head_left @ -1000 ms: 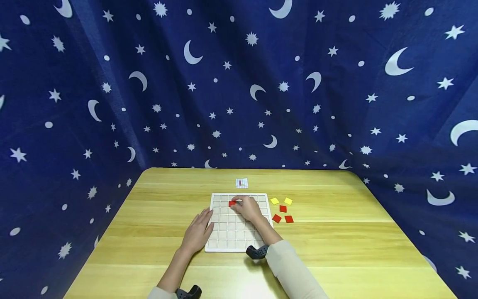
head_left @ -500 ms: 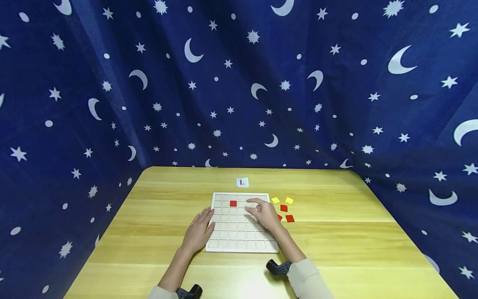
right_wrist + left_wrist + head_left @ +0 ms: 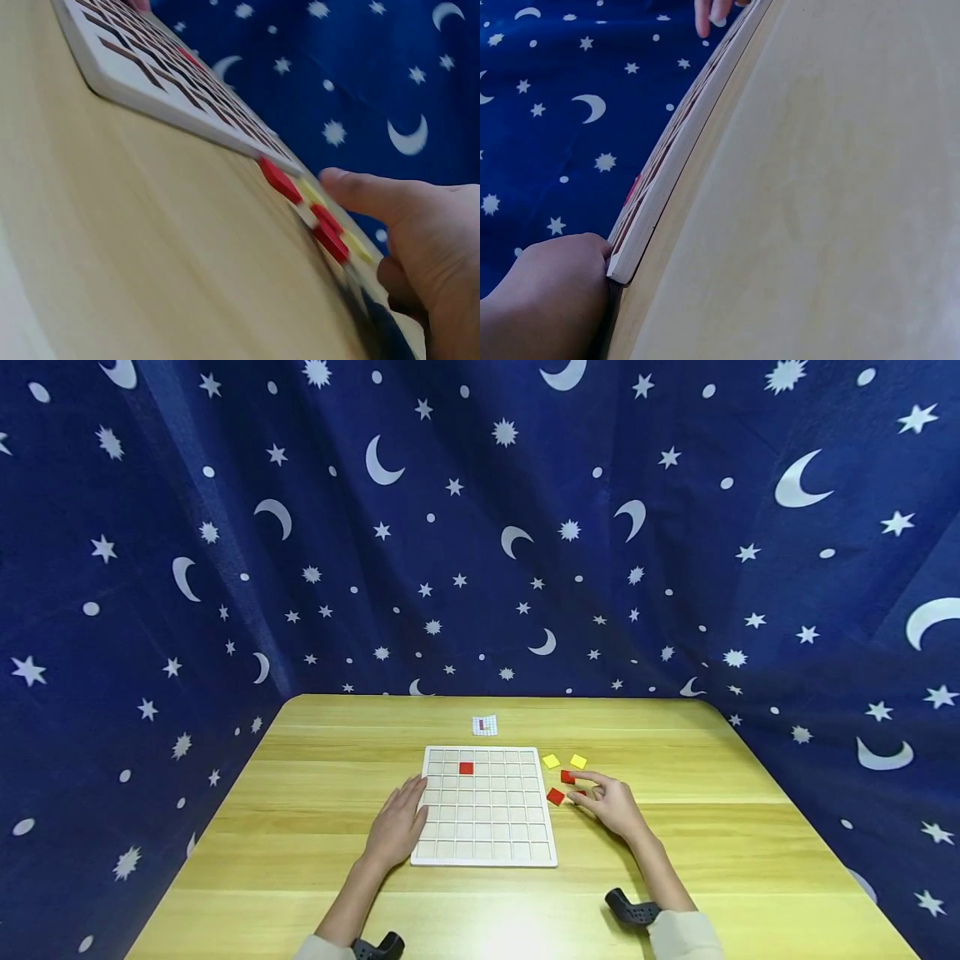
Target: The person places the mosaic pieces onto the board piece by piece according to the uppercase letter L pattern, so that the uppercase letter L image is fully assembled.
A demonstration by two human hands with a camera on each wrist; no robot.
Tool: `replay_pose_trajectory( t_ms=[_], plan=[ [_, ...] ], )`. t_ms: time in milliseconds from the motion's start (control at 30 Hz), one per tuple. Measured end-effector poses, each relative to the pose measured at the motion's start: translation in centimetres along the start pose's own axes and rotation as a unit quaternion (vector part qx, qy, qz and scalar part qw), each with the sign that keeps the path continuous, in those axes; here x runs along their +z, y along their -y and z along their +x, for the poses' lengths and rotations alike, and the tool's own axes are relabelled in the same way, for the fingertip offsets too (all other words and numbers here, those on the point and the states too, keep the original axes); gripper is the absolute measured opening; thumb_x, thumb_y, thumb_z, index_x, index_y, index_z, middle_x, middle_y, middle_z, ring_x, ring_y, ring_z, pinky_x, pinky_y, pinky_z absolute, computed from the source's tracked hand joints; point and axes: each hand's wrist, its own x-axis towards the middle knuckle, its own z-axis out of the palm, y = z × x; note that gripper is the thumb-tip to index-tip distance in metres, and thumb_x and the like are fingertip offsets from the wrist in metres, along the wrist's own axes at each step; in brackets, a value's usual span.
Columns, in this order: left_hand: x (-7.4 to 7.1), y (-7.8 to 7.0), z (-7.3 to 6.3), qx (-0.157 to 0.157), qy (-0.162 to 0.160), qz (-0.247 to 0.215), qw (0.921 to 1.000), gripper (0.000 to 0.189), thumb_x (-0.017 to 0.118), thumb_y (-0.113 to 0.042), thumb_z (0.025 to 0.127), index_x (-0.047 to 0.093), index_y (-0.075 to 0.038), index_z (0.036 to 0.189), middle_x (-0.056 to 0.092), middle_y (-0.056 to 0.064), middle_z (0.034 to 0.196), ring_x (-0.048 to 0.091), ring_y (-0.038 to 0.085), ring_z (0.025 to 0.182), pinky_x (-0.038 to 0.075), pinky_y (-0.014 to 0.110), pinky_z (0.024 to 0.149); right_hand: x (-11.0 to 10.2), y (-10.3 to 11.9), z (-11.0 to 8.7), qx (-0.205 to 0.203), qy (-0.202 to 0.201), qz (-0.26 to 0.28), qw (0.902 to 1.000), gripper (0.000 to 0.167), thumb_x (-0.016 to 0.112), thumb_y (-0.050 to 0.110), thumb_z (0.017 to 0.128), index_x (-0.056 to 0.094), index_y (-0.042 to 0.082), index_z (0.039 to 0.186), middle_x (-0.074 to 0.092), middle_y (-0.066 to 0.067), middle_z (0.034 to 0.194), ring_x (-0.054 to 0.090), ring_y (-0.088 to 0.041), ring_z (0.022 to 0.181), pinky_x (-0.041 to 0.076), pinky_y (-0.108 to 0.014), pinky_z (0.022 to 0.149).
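A white gridded board (image 3: 483, 853) lies on the table, one red square tile (image 3: 467, 768) set in a cell near its top. My left hand (image 3: 396, 822) rests at the board's left edge, fingers extended along it. To the right of the board, my right hand (image 3: 615, 806) reaches over the loose tiles with thumb and index finger apart and nothing between them. Beneath its fingertips are a red tile (image 3: 567, 776) and another, mostly hidden by the thumb. A third red tile (image 3: 555, 796) lies nearer the board. In the right wrist view the thumb hovers beside the red tiles (image 3: 330, 241).
Two yellow tiles (image 3: 551, 761) lie behind the red ones, off the board's upper right corner. Beyond the board sits a small printed grid card (image 3: 484, 726). A dark blue curtain (image 3: 480, 527) with moons and stars hangs behind the wooden table (image 3: 300, 793).
My right hand has let go of the red tile in the board's cell and moved right, off the board, to the loose tiles. My left hand has stayed in place.
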Motion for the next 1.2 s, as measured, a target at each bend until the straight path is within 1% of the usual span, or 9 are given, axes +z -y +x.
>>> replay_pose_trajectory(
  t_ms=[200, 300, 467, 633, 767, 867, 967, 1067, 1200],
  plan=[
    [0.1, 0.0, -0.1, -0.005, 0.005, 0.004, 1.0, 0.048, 0.042, -0.025, 0.098, 0.036, -0.005, 0.141, 0.034, 0.011, 0.145, 0.026, 0.026, 0.135, 0.017, 0.037, 0.112, -1.2, -1.0, -0.6, 0.01, 0.029, -0.046, 0.9985, 0.042, 0.076, 0.033, 0.075, 0.068, 0.01, 0.11, 0.027, 0.009, 0.049, 0.021, -0.004, 0.045, 0.022, -0.021, 0.042],
    [0.1, 0.0, -0.1, -0.004, 0.008, 0.003, 1.0, 0.049, 0.041, -0.026, 0.098, 0.036, -0.005, 0.141, 0.034, 0.011, 0.146, 0.026, 0.026, 0.135, 0.016, 0.037, 0.112, -1.6, -1.2, -0.8, 0.013, 0.035, -0.059, 0.9976, 0.039, 0.076, 0.031, 0.075, 0.069, 0.009, 0.106, 0.027, 0.008, 0.049, 0.021, -0.004, 0.045, 0.021, -0.022, 0.043],
    [0.1, 0.1, 0.0, -0.003, 0.0, 0.003, 1.0, 0.049, 0.042, -0.026, 0.098, 0.036, -0.004, 0.141, 0.034, 0.011, 0.145, 0.026, 0.025, 0.135, 0.017, 0.037, 0.112, -1.9, -1.4, -0.9, 0.009, 0.04, -0.065, 0.9971, 0.032, 0.075, 0.028, 0.077, 0.07, 0.009, 0.103, 0.025, 0.008, 0.049, 0.019, -0.004, 0.045, 0.021, -0.021, 0.044],
    [0.0, 0.1, 0.0, -0.002, 0.0, 0.001, 1.0, 0.049, 0.042, -0.026, 0.098, 0.036, -0.004, 0.141, 0.035, 0.012, 0.145, 0.026, 0.026, 0.135, 0.016, 0.037, 0.112, -1.9, -1.5, -0.9, 0.005, 0.024, -0.054, 0.9982, 0.03, 0.075, 0.027, 0.078, 0.069, 0.008, 0.101, 0.026, 0.008, 0.048, 0.019, -0.004, 0.045, 0.022, -0.021, 0.043],
    [0.0, 0.2, -0.1, 0.0, 0.001, -0.002, 1.0, 0.049, 0.042, -0.026, 0.098, 0.036, -0.004, 0.141, 0.035, 0.012, 0.145, 0.027, 0.026, 0.135, 0.017, 0.038, 0.112, -1.8, -1.0, -0.5, -0.001, -0.011, -0.032, 0.9994, 0.029, 0.074, 0.026, 0.079, 0.069, 0.009, 0.102, 0.027, 0.008, 0.046, 0.02, -0.003, 0.041, 0.023, -0.021, 0.038],
    [0.0, 0.2, -0.1, 0.0, -0.003, 0.001, 1.0, 0.049, 0.042, -0.026, 0.098, 0.036, -0.005, 0.141, 0.035, 0.011, 0.145, 0.027, 0.026, 0.135, 0.017, 0.037, 0.112, -1.3, -0.2, 0.2, -0.012, -0.04, -0.015, 0.999, 0.03, 0.074, 0.026, 0.079, 0.068, 0.01, 0.103, 0.025, 0.008, 0.046, 0.019, -0.002, 0.04, 0.025, -0.022, 0.036],
    [0.0, 0.3, -0.1, 0.001, -0.005, 0.002, 1.0, 0.048, 0.042, -0.026, 0.098, 0.037, -0.005, 0.141, 0.035, 0.012, 0.145, 0.027, 0.026, 0.135, 0.018, 0.038, 0.112, -0.5, 1.0, 0.9, -0.026, -0.051, 0.0, 0.9983, 0.031, 0.076, 0.025, 0.077, 0.069, 0.008, 0.102, 0.024, 0.008, 0.046, 0.018, -0.001, 0.04, 0.023, -0.021, 0.035],
    [0.0, 0.2, -0.1, -0.001, -0.002, 0.001, 1.0, 0.049, 0.043, -0.026, 0.097, 0.037, -0.005, 0.141, 0.035, 0.012, 0.145, 0.027, 0.026, 0.135, 0.017, 0.038, 0.112, 1.0, 2.5, 1.4, -0.044, -0.037, 0.005, 0.9983, 0.032, 0.077, 0.025, 0.075, 0.069, 0.008, 0.101, 0.024, 0.009, 0.048, 0.018, 0.0, 0.042, 0.02, -0.02, 0.037],
    [0.0, 0.0, -0.1, 0.006, -0.007, -0.002, 1.0, 0.048, 0.045, -0.025, 0.096, 0.04, -0.002, 0.139, 0.037, 0.014, 0.143, 0.029, 0.028, 0.134, 0.02, 0.041, 0.111, 3.7, 4.3, 1.8, -0.069, -0.008, 0.002, 0.9976, 0.028, 0.077, 0.025, 0.075, 0.07, 0.011, 0.098, 0.023, 0.011, 0.049, 0.017, 0.0, 0.044, 0.016, -0.018, 0.039]
  ],
)
